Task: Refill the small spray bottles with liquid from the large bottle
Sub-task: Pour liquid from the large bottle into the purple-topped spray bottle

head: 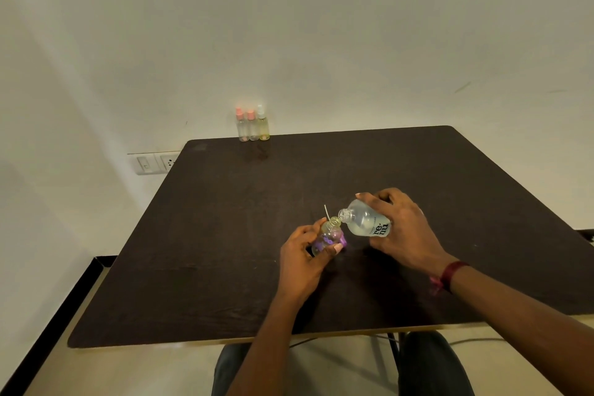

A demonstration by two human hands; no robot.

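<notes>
My right hand (403,228) grips the large clear bottle (364,222), tilted to the left with its open neck just above the mouth of a small clear bottle (329,233). My left hand (303,262) holds that small bottle near the middle of the dark table (225,235), thumb across its front. A purple spray cap (343,239) shows behind the small bottle, and a thin white dip tube (327,212) sticks up beside its neck. Three small spray bottles (253,124) stand upright in a row at the table's far edge, two with pink caps, one with a clear cap.
The table stands against a plain white wall. A wall switch and socket plate (154,163) sits left of the table below its top. My knees show under the near edge.
</notes>
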